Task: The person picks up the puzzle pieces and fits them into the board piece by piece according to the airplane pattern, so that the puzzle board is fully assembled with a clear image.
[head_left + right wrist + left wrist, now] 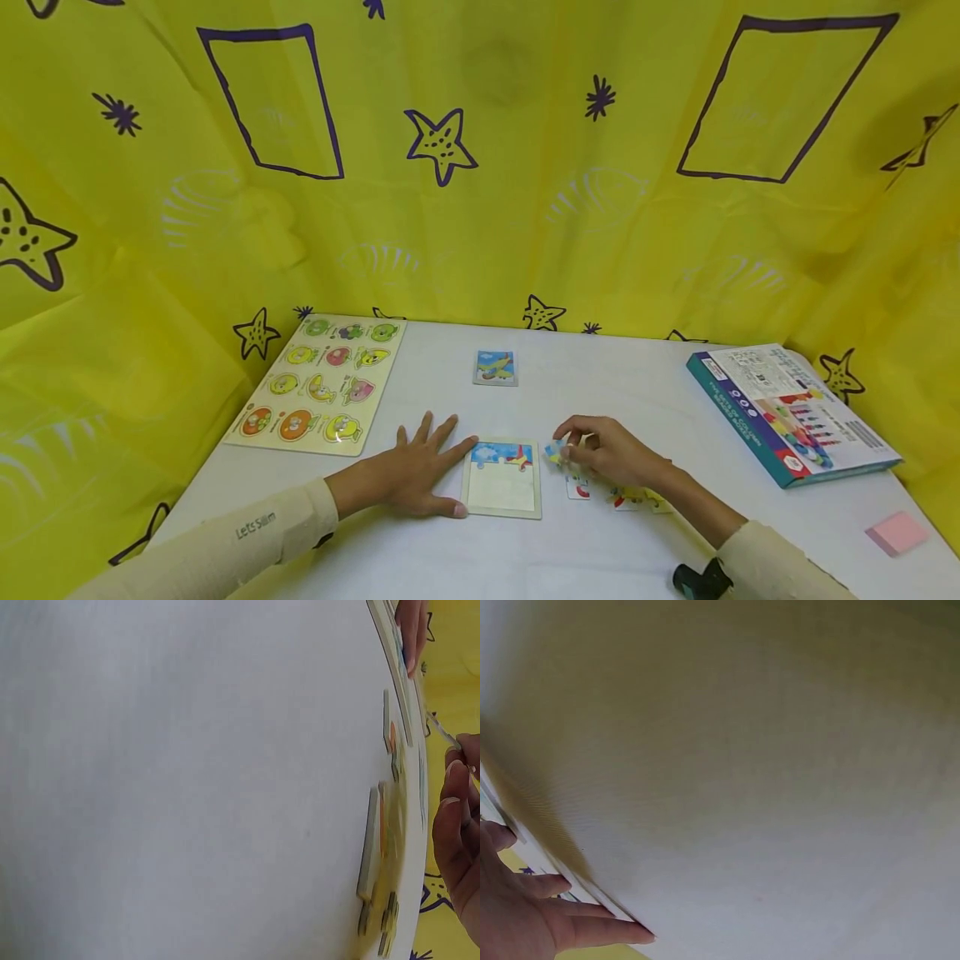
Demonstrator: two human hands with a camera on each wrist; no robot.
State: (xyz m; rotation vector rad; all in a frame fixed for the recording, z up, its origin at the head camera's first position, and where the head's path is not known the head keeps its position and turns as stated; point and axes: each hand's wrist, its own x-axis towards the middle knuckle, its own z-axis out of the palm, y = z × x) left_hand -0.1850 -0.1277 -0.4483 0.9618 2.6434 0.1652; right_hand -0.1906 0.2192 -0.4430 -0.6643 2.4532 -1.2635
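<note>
A small jigsaw tray (501,493) lies flat on the white table, its top strip filled with blue-sky pieces and part of a red and yellow picture. My left hand (416,472) is spread flat beside it, with index fingertip and thumb at its left edge. Just right of the tray, my right hand (613,452) pinches a blue and yellow puzzle piece (553,452) between thumb and fingers. In the right wrist view that piece (442,730) is seen edge-on, raised above the table. Loose puzzle pieces (577,488) lie under and beside the right hand, some partly hidden by it.
Behind the tray lies a small airplane picture (495,368). A wooden fruit board (315,385) occupies the back left. On the right are a flat teal-edged box (795,417) and a pink block (897,533). Yellow patterned cloth (495,233) hangs behind the table.
</note>
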